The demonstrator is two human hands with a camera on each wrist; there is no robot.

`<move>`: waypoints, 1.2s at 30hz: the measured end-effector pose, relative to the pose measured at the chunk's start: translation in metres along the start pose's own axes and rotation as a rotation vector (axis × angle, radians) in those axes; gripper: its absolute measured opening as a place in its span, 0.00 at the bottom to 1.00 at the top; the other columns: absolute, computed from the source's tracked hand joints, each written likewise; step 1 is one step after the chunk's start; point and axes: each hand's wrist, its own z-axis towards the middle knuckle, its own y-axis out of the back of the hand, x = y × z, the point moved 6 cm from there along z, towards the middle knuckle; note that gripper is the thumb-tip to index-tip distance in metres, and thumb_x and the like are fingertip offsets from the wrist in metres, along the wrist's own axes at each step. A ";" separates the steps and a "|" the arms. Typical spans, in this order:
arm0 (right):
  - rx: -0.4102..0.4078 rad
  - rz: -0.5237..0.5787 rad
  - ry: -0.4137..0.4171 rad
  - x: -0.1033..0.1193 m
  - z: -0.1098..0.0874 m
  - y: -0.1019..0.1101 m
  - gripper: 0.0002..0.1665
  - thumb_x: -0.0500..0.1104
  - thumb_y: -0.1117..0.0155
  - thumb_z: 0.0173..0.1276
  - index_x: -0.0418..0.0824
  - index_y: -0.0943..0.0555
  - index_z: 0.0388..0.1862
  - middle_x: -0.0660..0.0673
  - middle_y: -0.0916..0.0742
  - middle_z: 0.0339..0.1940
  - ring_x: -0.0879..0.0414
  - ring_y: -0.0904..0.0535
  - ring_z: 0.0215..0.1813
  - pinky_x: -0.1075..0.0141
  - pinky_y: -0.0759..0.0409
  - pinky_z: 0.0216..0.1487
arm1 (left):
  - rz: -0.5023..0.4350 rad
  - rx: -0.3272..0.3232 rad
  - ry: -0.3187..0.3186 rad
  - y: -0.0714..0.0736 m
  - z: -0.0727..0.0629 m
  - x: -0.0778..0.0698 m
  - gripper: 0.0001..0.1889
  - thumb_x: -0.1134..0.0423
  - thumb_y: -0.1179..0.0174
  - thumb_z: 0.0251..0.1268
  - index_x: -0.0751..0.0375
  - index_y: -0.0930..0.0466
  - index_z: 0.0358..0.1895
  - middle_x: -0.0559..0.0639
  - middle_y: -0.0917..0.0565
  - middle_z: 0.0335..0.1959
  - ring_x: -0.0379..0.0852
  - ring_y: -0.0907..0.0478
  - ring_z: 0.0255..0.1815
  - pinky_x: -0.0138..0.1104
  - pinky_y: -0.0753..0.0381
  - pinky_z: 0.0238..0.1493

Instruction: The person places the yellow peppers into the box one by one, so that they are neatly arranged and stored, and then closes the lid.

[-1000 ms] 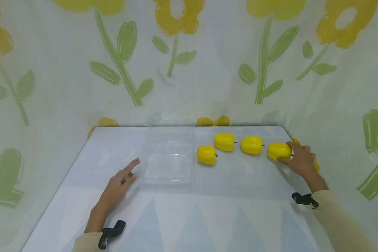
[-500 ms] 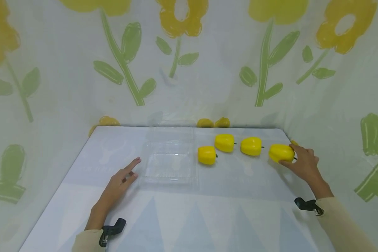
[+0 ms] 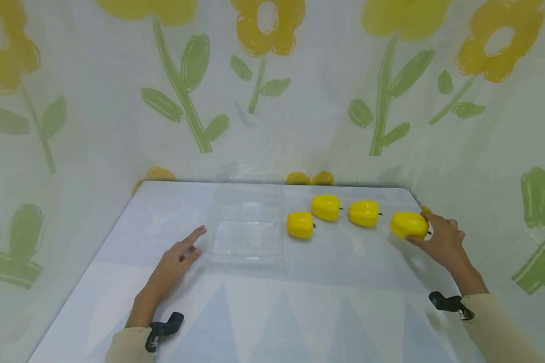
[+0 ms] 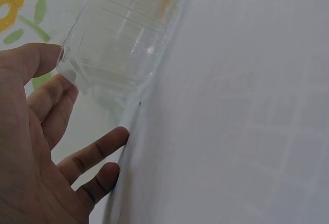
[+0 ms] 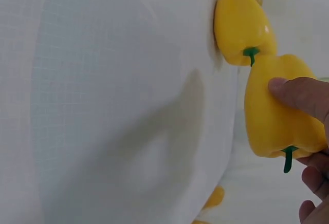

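In the head view my right hand pinches a yellow bell pepper at its stem end, at the right of the table. The right wrist view shows the thumb across the side of this pepper, its green stem uncovered and a shadow apart from it on the table. Three more yellow bell peppers lie to its left. My left hand is beside the left edge of a clear plastic container with its lid raised. Its fingers are spread; thumb and fingertips meet the container's corner in the left wrist view.
The white table has pale blue triangles along its front. A flower-printed curtain hangs behind the table and at both sides. Its left and right edges run close to the arms.
The held pepper has moved a little right and toward the body with my right hand. The left hand keeps its place by the container. The head view has shifted slightly.
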 end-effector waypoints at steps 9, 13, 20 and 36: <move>-0.013 -0.002 0.035 0.005 -0.003 0.001 0.52 0.53 0.23 0.60 0.28 0.37 0.73 0.20 0.31 0.65 0.26 0.42 0.57 0.37 0.47 0.47 | 0.004 0.006 0.012 0.001 0.001 0.000 0.30 0.53 0.48 0.78 0.40 0.42 0.79 0.45 0.35 0.76 0.46 0.27 0.50 0.49 0.28 0.49; -0.021 0.000 0.042 0.009 -0.003 0.003 0.52 0.53 0.24 0.61 0.28 0.37 0.73 0.20 0.31 0.65 0.26 0.42 0.58 0.36 0.47 0.47 | 0.002 0.010 0.011 0.001 0.001 -0.001 0.30 0.53 0.48 0.78 0.41 0.42 0.79 0.45 0.36 0.77 0.46 0.27 0.51 0.49 0.29 0.49; -0.024 -0.002 0.056 0.017 -0.004 0.005 0.52 0.54 0.24 0.61 0.29 0.37 0.73 0.22 0.33 0.69 0.26 0.43 0.59 0.35 0.47 0.48 | -0.019 0.012 0.008 0.002 0.001 -0.002 0.30 0.54 0.48 0.78 0.39 0.43 0.79 0.45 0.38 0.77 0.46 0.28 0.52 0.49 0.29 0.49; -0.018 0.007 0.040 0.042 -0.004 0.005 0.51 0.53 0.22 0.58 0.32 0.36 0.72 0.23 0.31 0.67 0.28 0.43 0.60 0.33 0.44 0.51 | -0.005 0.013 0.012 0.001 0.001 0.001 0.30 0.52 0.48 0.78 0.39 0.43 0.79 0.46 0.32 0.74 0.46 0.28 0.49 0.49 0.29 0.48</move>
